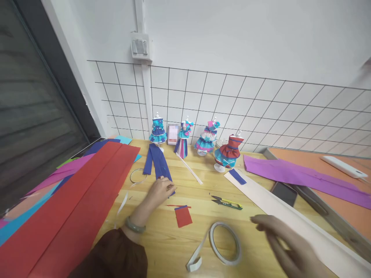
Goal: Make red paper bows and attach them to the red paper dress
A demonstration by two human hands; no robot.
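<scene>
My left hand [159, 190], a bracelet on its wrist, is over the lower end of a dark blue crepe paper strip [162, 166]. Its fingers are curled together, and what they hold, if anything, is hidden. A small red paper square [183, 216] with a blue top edge lies just right of it, beside a thin red sliver. My right hand [282, 239], slightly blurred, hovers at the right with fingers apart and nothing visible in them. Left of it lies a roll of white double-sided tape [225, 243], its loose end curling left. Yellow-and-black thread snips [226, 202] lie above the roll.
Several small dress forms in paper dresses, one red and blue [230, 150], stand along the wire grid [188, 88]. Long red paper [84, 193] covers the left side. White paper [261, 200], purple paper [290, 172] and a phone [284, 193] lie right.
</scene>
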